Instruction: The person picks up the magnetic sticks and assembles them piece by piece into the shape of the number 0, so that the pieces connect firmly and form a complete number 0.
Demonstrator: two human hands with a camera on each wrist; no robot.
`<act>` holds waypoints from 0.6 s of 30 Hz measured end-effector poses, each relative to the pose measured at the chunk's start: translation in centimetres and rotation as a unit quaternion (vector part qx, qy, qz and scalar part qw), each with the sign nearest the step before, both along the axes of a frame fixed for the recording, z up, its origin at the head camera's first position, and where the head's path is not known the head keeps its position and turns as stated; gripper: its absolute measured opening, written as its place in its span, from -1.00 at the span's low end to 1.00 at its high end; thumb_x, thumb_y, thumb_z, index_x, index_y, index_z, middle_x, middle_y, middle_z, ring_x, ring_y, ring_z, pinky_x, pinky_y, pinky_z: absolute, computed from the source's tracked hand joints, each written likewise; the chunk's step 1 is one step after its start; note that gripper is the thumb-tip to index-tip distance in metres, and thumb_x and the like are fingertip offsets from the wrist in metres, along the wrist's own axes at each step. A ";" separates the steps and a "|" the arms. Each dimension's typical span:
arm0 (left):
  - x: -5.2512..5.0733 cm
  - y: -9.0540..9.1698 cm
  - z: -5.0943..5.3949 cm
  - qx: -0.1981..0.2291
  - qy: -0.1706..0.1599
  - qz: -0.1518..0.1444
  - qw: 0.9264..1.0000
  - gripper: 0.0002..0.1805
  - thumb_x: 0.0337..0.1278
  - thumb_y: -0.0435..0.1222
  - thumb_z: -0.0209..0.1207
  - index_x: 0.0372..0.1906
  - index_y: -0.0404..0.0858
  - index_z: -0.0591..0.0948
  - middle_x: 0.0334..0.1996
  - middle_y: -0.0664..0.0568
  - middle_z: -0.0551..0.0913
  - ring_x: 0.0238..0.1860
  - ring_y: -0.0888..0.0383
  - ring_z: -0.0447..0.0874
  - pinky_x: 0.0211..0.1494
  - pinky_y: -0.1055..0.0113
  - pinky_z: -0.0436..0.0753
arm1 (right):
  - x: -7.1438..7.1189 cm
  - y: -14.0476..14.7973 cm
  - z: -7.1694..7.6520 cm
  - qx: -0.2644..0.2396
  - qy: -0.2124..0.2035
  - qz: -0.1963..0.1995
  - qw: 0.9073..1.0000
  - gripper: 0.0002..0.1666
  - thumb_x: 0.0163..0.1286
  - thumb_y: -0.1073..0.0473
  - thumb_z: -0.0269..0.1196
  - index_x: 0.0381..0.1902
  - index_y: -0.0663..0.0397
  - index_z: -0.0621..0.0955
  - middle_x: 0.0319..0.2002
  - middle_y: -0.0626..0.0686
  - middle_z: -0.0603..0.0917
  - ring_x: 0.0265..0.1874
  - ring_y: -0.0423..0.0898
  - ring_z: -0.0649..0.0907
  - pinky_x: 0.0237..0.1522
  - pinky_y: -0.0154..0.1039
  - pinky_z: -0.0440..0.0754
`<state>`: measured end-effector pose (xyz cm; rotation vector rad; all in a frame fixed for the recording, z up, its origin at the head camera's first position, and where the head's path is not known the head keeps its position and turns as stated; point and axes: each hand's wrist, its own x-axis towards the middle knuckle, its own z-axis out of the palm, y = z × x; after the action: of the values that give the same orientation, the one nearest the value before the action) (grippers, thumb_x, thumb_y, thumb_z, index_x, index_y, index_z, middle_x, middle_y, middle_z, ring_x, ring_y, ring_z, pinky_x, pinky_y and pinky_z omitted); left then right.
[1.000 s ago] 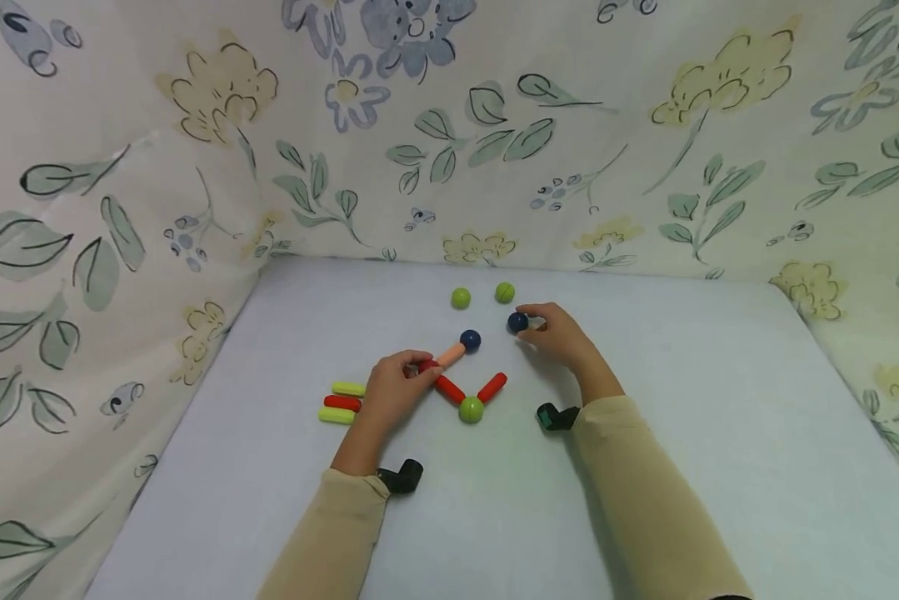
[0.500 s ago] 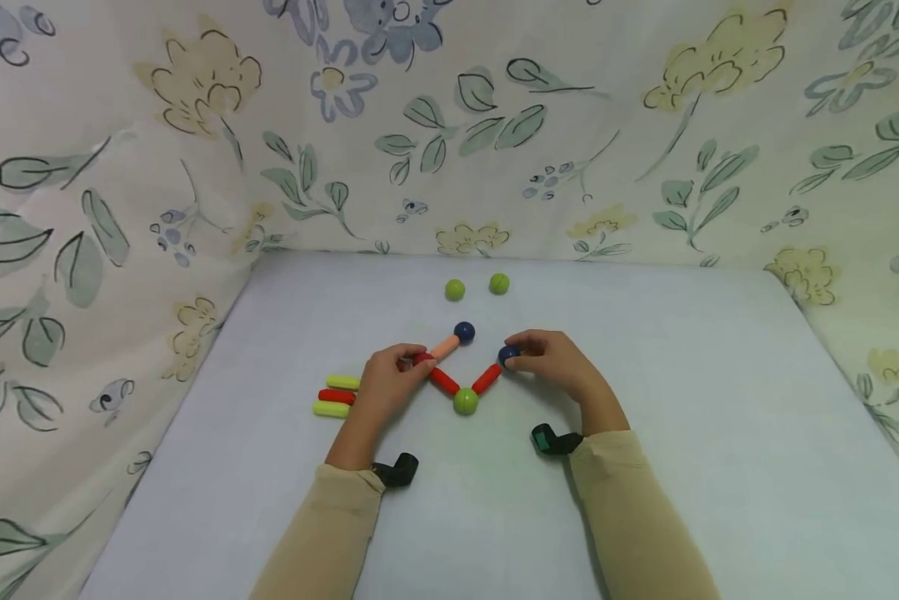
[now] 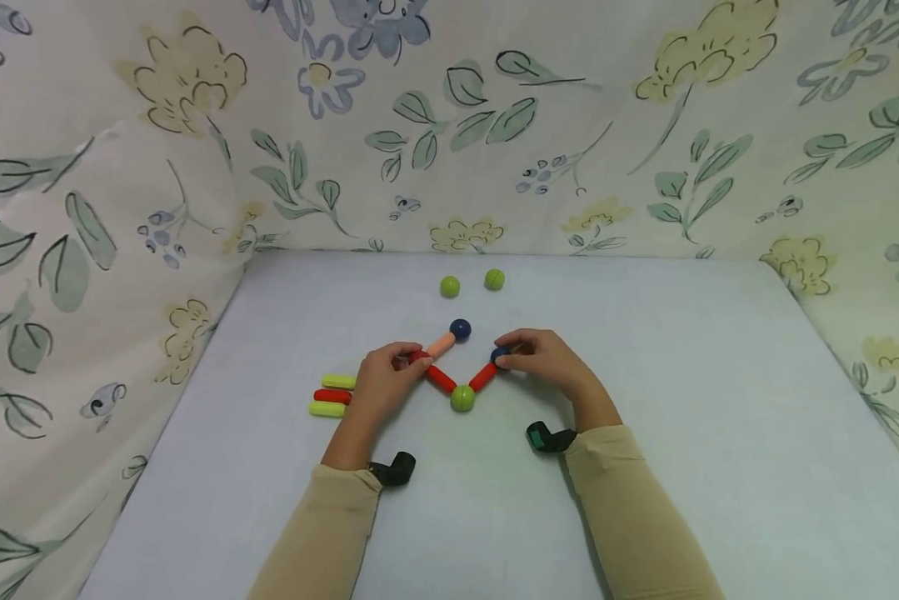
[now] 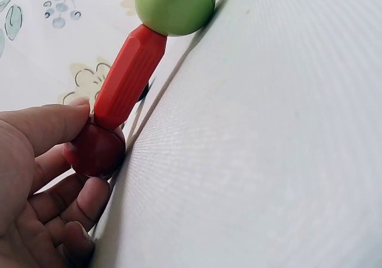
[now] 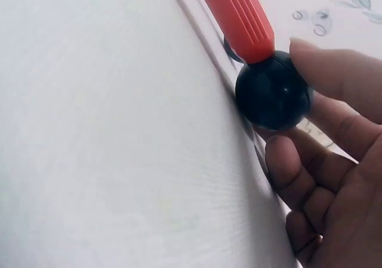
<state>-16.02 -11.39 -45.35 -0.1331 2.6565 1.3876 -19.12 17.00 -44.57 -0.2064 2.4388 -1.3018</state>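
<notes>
My left hand grips a dark red ball between thumb and fingers. From that ball a red rod runs to a green ball, and an orange rod leads to a dark blue ball. A second red rod rises from the green ball toward the right. At its upper end, my right hand pinches another dark blue ball, which touches the rod's tip in the right wrist view. Fingers partly cover both held balls in the head view.
Two loose green balls lie toward the back of the white table. Left of my left hand are two yellow-green rods with a red rod between them. A floral cloth hangs behind.
My right hand has brought its dark blue ball toward me and slightly left, against the end of the right red rod. My left hand keeps its hold on the dark red ball.
</notes>
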 end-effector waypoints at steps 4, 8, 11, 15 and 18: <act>0.0 0.0 -0.1 -0.005 0.002 -0.002 1.000 -0.62 0.15 0.04 0.31 0.04 0.03 0.66 -0.27 0.05 0.58 -0.21 0.07 0.48 -0.25 0.26 0.47 | 0.0 -0.3 0.0 0.008 0.013 -0.011 1.000 -0.56 0.28 -0.05 0.36 0.10 -0.13 0.64 -0.09 0.04 0.64 -0.16 -0.01 0.54 -0.19 -0.19 0.53; 0.1 0.1 -0.1 -0.020 0.001 -0.027 0.999 -0.65 0.05 0.09 0.37 -0.10 0.06 0.68 -0.34 0.06 0.57 -0.26 0.08 0.47 -0.29 0.26 0.43 | -0.1 -0.4 0.0 0.007 0.024 -0.047 0.999 -0.53 0.28 -0.05 0.36 0.12 -0.09 0.62 -0.02 0.05 0.65 -0.13 -0.01 0.60 -0.17 -0.20 0.56; 0.3 0.2 0.0 -0.029 -0.010 -0.055 0.998 -0.66 0.00 0.16 0.36 -0.17 0.11 0.68 -0.35 0.09 0.56 -0.26 0.09 0.46 -0.30 0.25 0.40 | -0.2 -0.4 -0.2 -0.003 0.021 -0.082 0.996 -0.55 0.27 -0.04 0.37 0.10 -0.10 0.62 0.00 0.03 0.65 -0.12 -0.02 0.63 -0.13 -0.19 0.57; 0.4 0.4 0.1 -0.033 -0.015 -0.076 0.996 -0.67 0.05 0.18 0.31 -0.20 0.09 0.69 -0.37 0.09 0.55 -0.27 0.10 0.45 -0.29 0.26 0.38 | -0.3 -0.4 -0.6 -0.012 0.021 -0.106 0.994 -0.57 0.27 -0.04 0.38 0.07 -0.11 0.62 0.01 0.03 0.65 -0.09 -0.02 0.64 -0.09 -0.19 0.58; 0.5 0.4 0.2 -0.032 -0.014 -0.085 0.996 -0.69 0.10 0.15 0.29 -0.21 0.05 0.70 -0.39 0.08 0.55 -0.29 0.11 0.46 -0.29 0.26 0.40 | -0.3 -0.5 -0.6 -0.017 0.034 -0.115 0.993 -0.57 0.26 -0.03 0.39 0.05 -0.08 0.62 -0.03 0.04 0.64 -0.10 -0.03 0.65 -0.12 -0.20 0.58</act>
<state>-15.57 -11.03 -45.19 0.0656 2.6197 1.2411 -19.43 16.51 -45.19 0.0235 2.5588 -1.4544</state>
